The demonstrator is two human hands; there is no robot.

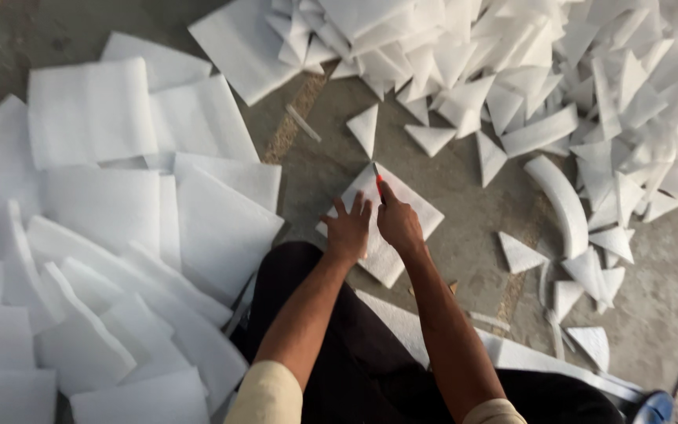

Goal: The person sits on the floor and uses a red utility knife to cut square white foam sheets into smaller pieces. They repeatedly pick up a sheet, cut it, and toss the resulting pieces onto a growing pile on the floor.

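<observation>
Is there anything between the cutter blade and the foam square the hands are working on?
Nothing visible. The right hand holds the red cutter with its tip at the foam square's far corner, and the left hand lies flat on the sheet beside it.

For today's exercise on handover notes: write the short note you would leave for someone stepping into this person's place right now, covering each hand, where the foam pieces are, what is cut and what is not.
Left hand: flat on the square foam sheet, pinning it to the concrete floor.
Right hand: gripping a red-handled knife, its tip at the sheet's far corner.
Uncut square sheets lie piled to the left.
Cut triangles are heaped to the upper right, with strip offcuts beside them.
Done: many triangles cut.
Left: the sheet under the hands shows no cut yet; the left pile is untouched.
</observation>
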